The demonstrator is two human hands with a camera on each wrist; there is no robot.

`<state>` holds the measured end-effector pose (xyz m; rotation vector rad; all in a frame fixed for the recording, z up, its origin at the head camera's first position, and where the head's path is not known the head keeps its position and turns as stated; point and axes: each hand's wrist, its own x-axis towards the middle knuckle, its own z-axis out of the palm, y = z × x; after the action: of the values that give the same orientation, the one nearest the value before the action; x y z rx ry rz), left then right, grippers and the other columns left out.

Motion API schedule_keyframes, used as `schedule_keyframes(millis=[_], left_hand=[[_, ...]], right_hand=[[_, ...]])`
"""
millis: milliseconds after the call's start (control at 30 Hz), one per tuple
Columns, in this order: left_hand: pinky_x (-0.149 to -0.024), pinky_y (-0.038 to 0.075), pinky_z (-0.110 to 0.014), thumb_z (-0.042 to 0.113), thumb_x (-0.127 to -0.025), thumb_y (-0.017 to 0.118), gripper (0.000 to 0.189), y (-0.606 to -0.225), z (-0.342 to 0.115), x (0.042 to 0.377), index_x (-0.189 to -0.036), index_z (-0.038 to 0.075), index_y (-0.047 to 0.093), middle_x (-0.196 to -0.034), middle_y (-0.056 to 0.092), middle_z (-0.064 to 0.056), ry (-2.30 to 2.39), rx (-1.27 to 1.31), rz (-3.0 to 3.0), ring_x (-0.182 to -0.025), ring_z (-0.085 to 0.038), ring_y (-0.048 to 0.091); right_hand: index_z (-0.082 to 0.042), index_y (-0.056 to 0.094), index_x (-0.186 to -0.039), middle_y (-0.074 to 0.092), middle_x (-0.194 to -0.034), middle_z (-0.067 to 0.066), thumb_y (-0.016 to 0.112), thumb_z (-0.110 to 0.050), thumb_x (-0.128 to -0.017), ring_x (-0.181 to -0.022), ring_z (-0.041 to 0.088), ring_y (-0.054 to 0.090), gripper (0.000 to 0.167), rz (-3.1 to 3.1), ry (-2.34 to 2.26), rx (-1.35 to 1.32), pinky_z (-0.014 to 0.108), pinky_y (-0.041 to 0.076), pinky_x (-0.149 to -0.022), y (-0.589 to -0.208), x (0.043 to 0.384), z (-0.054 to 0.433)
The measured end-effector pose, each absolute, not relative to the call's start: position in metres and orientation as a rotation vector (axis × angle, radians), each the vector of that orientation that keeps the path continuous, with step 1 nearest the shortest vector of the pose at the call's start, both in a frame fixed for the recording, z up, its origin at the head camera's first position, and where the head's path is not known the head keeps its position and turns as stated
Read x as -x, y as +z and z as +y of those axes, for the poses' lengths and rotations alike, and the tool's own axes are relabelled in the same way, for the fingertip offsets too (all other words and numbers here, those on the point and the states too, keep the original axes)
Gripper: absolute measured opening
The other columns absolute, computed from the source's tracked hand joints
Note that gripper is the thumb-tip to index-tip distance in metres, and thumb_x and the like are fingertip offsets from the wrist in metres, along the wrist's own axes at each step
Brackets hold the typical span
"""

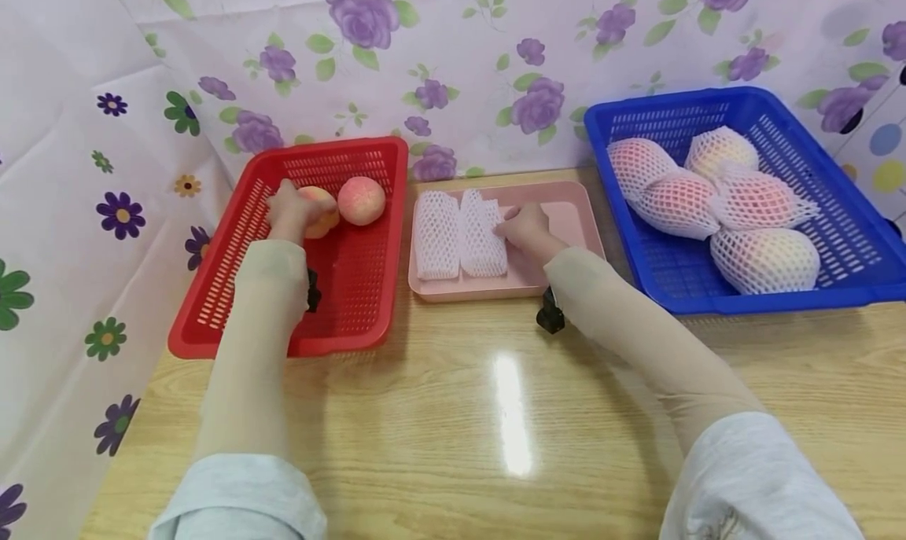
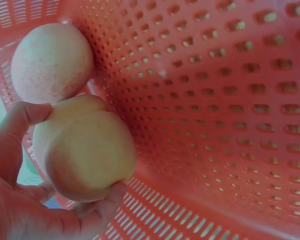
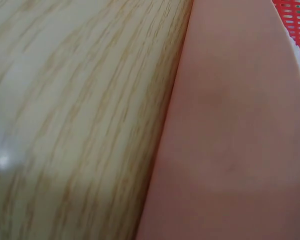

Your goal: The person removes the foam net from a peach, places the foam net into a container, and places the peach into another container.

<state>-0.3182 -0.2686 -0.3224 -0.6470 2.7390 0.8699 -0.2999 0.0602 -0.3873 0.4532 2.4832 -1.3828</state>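
Inside the red basket (image 1: pixel 347 332), my left hand (image 1: pixel 290 210) holds a peach (image 2: pixel 90 150), thumb on its upper side and fingers beneath, as the left wrist view shows. A second peach (image 1: pixel 362 201) lies right beside it. My right hand (image 1: pixel 527 229) is over the pink tray (image 1: pixel 573 210), its fingertips pinching the right edge of a white foam net sleeve (image 1: pixel 483 245). Another stack of foam net sleeves (image 1: pixel 436 237) lies to the left in that tray. The right wrist view takes in only the tray's smooth side and the tabletop; the hand is hidden there.
At the right stands a blue basket (image 1: pixel 637 241) with several peaches in foam nets (image 1: pixel 764 261). All three containers stand on a wood-grain table (image 1: pixel 425 414). Flowered cloth (image 1: pixel 481 76) hangs close behind them and at the left.
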Motion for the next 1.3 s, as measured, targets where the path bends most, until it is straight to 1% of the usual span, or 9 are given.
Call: schedule_keyframes(millis=[200, 367, 533, 600, 733, 867, 933, 1100, 1300], left_hand=[[-0.11, 0.028, -0.059, 0.039, -0.084, 0.065, 0.084, -0.329, -0.272, 0.318, -0.144, 0.0, 0.022, -0.139, 0.033, -0.03, 0.854, 0.639, 2.757, -0.129, -0.048, 0.029], [-0.114, 0.024, -0.055, 0.037, -0.086, 0.063, 0.088, -0.327, -0.275, 0.317, -0.148, -0.001, 0.012, -0.146, 0.023, -0.032, 0.883, 0.578, 2.704, -0.135, -0.046, 0.022], [-0.119, 0.013, -0.051, 0.033, -0.091, 0.058, 0.095, -0.315, -0.277, 0.313, -0.149, -0.003, -0.008, -0.153, 0.005, -0.032, 0.867, 0.573, 2.613, -0.142, -0.043, 0.008], [-0.119, 0.012, -0.05, 0.031, -0.092, 0.058, 0.096, -0.308, -0.276, 0.312, -0.149, 0.0, -0.013, -0.155, 0.004, -0.027, 0.922, 0.608, 2.554, -0.143, -0.04, 0.009], [-0.118, 0.017, -0.05, 0.03, -0.092, 0.058, 0.093, -0.295, -0.273, 0.311, -0.151, 0.007, -0.01, -0.155, 0.011, -0.02, 1.036, 0.698, 2.478, -0.139, -0.035, 0.018], [-0.118, 0.017, -0.052, 0.033, -0.093, 0.053, 0.095, -0.282, -0.266, 0.308, -0.149, 0.009, -0.02, -0.156, 0.003, -0.022, 0.986, 0.699, 2.511, -0.141, -0.036, 0.016], [-0.118, 0.018, -0.051, 0.034, -0.094, 0.052, 0.093, -0.276, -0.262, 0.306, -0.149, 0.01, -0.018, -0.157, 0.004, -0.021, 0.977, 0.679, 2.538, -0.141, -0.035, 0.017], [-0.114, 0.028, -0.047, 0.033, -0.095, 0.05, 0.074, -0.266, -0.245, 0.298, -0.151, 0.008, 0.01, -0.151, 0.026, -0.014, 1.078, 0.583, 2.589, -0.131, -0.029, 0.03], [-0.111, 0.036, -0.042, 0.039, -0.095, 0.049, 0.073, -0.253, -0.227, 0.288, -0.149, 0.01, 0.01, -0.151, 0.021, -0.011, 1.218, 0.543, 2.552, -0.129, -0.027, 0.032]], right_hand=[[0.0, 0.06, -0.103, 0.053, -0.09, 0.006, 0.069, -0.011, -0.083, -0.081, 0.017, 0.049, 0.024, 2.553, -1.309, -0.37, 0.023, 0.044, -0.068, -0.384, 0.296, 0.063], [0.0, 0.063, -0.101, 0.055, -0.084, 0.005, 0.067, -0.009, -0.085, -0.073, 0.015, 0.051, 0.019, 2.582, -1.304, -0.352, 0.021, 0.046, -0.062, -0.383, 0.295, 0.065], [-0.001, 0.065, -0.101, 0.056, -0.083, 0.005, 0.057, -0.004, -0.085, -0.073, 0.015, 0.05, 0.018, 2.585, -1.283, -0.354, 0.017, 0.042, -0.056, -0.383, 0.294, 0.064], [-0.001, 0.065, -0.101, 0.058, -0.089, 0.007, 0.054, -0.002, -0.084, -0.078, 0.017, 0.051, 0.021, 2.601, -1.262, -0.348, 0.018, 0.042, -0.058, -0.382, 0.294, 0.065], [-0.003, 0.065, -0.103, 0.06, -0.102, 0.011, 0.052, -0.003, -0.086, -0.09, 0.021, 0.051, 0.022, 2.63, -1.234, -0.344, 0.021, 0.042, -0.066, -0.377, 0.294, 0.068], [-0.004, 0.065, -0.102, 0.059, -0.104, 0.01, 0.052, -0.003, -0.086, -0.091, 0.021, 0.051, 0.021, 2.645, -1.251, -0.338, 0.022, 0.043, -0.067, -0.371, 0.292, 0.068], [-0.003, 0.066, -0.1, 0.06, -0.101, 0.009, 0.052, -0.003, -0.085, -0.089, 0.02, 0.051, 0.021, 2.667, -1.269, -0.311, 0.021, 0.043, -0.065, -0.368, 0.29, 0.068], [-0.001, 0.065, -0.095, 0.059, -0.095, 0.009, 0.05, -0.002, -0.084, -0.087, 0.02, 0.051, 0.019, 2.712, -1.361, -0.216, 0.023, 0.043, -0.066, -0.361, 0.28, 0.067], [-0.001, 0.063, -0.095, 0.061, -0.099, 0.011, 0.05, -0.005, -0.086, -0.088, 0.02, 0.051, 0.017, 2.715, -1.415, -0.113, 0.025, 0.045, -0.072, -0.348, 0.266, 0.069]])
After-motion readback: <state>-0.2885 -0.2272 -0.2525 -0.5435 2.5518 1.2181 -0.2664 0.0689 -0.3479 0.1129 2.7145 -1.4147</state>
